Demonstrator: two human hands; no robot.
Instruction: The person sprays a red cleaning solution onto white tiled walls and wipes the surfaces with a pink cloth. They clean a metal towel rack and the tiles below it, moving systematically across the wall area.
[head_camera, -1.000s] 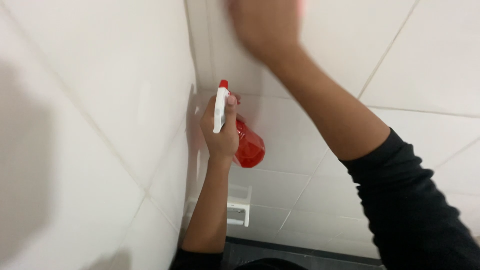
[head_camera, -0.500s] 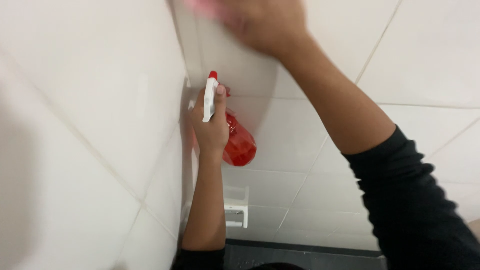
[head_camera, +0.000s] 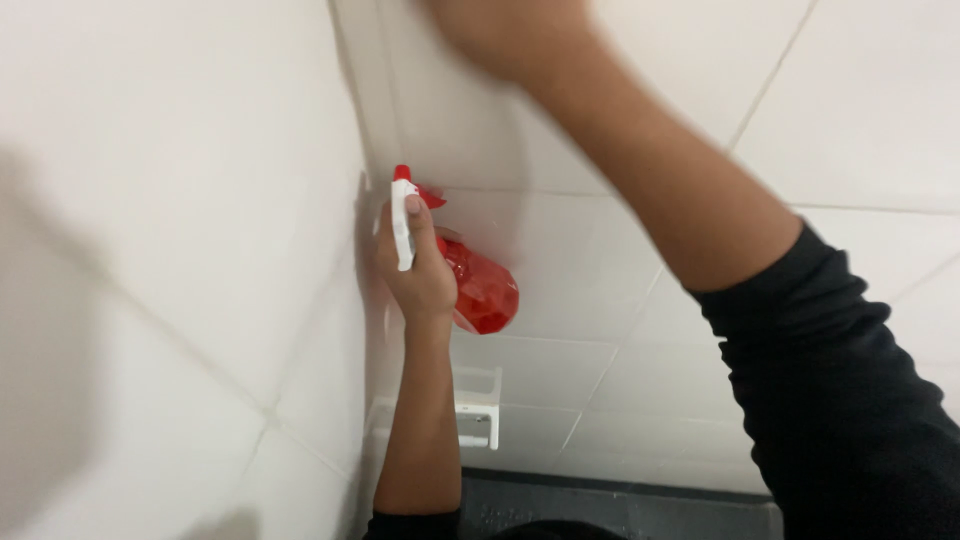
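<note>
We see glossy, smooth white ceramic wall tiles with thin matt joints, a spray bottle of shiny, see-through red plastic with a smooth white plastic head, a white plastic-looking holder, and a matt black cloth sleeve.

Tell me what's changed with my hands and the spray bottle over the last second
The right hand has slid left along the upper wall tiles, from right of the corner seam toward it. The left hand drifted a little left and up, then settled. It has kept its grip on the red spray bottle, nozzle up; the white fixture below has not moved.
</note>
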